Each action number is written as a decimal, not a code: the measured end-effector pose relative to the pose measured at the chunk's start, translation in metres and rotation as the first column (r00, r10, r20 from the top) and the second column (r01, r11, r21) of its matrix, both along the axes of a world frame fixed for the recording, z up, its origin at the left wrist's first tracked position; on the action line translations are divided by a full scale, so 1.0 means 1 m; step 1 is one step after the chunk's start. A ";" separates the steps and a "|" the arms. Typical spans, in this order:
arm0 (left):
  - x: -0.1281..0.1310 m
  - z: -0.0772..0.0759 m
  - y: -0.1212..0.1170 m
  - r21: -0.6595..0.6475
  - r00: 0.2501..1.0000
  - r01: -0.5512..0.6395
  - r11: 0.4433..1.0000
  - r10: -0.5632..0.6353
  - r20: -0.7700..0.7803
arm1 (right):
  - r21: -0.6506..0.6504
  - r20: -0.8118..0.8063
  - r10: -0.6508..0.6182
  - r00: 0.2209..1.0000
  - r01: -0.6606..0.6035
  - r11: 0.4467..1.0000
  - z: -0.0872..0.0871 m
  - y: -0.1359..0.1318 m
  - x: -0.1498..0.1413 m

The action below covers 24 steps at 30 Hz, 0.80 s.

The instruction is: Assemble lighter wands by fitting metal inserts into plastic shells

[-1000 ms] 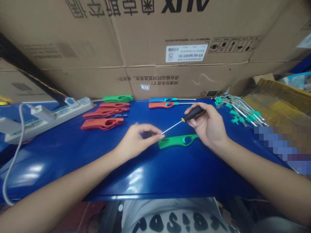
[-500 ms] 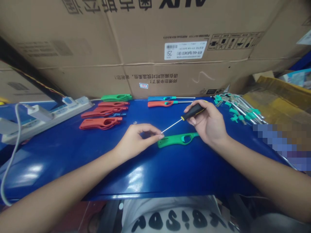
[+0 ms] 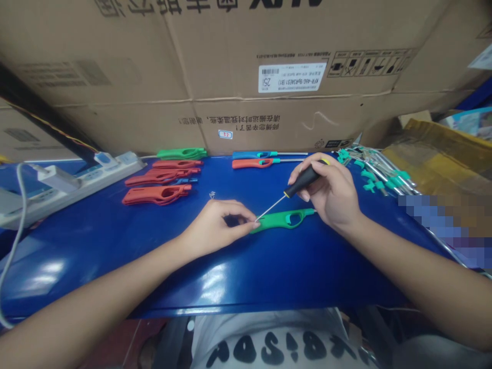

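Observation:
My right hand (image 3: 326, 192) is wrapped around the black-and-yellow handle of a screwdriver (image 3: 305, 182), its thin shaft slanting down to the left. My left hand (image 3: 221, 223) is closed in a pinch at the screwdriver's tip, over the left end of a green long-necked lighter (image 3: 274, 221). Whatever lies between those fingertips is too small to make out. The lighter rests flat on the blue table (image 3: 238, 277), with a teal trigger in its loop and its nozzle end partly behind my right hand. Just beyond my left hand sits a little heap of small screws (image 3: 212, 195).
Several red handle shells (image 3: 157, 195) and a green shell (image 3: 181, 153) lie at the back left, near a white power strip (image 3: 92, 179). A blue lighter (image 3: 253, 155) and a red lighter (image 3: 251, 163) lie behind. Metal tubes with teal parts (image 3: 380, 171) are piled right. A large carton (image 3: 230, 61) stands behind.
My left fingertips and the screwdriver tip have come down slightly onto the lighter's left end. More of the lighter's nozzle end shows. The view has shifted a little.

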<state>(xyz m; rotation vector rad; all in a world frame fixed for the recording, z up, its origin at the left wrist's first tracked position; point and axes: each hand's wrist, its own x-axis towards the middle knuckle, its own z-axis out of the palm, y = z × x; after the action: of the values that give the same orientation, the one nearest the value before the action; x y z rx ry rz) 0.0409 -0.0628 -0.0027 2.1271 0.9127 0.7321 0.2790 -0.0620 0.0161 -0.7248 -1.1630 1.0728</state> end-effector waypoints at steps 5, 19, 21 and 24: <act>-0.001 0.001 -0.004 -0.058 0.971 0.176 0.983 -0.183 -0.154 | 0.029 0.180 0.208 0.962 -0.216 0.976 0.002 -0.007 0.004; 0.008 -0.008 -0.008 -0.150 0.998 0.055 0.987 -0.061 -0.035 | 0.265 0.294 -0.121 0.948 0.041 0.964 0.003 -0.022 -0.005; 0.008 -0.009 -0.008 -0.134 0.998 0.053 0.990 -0.058 -0.034 | 0.218 0.293 -0.045 0.955 -0.021 0.976 0.005 -0.021 -0.003; 0.007 -0.012 -0.008 -0.102 0.993 0.096 0.990 -0.103 -0.061 | 0.087 0.328 0.202 0.923 -0.243 0.966 0.009 -0.022 -0.001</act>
<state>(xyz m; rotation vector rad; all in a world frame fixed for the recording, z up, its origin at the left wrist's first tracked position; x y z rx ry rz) 0.0478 -0.0711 -0.0143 2.1029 0.8528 0.5583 0.2781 -0.0835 0.0247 -0.6930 -1.6074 1.0838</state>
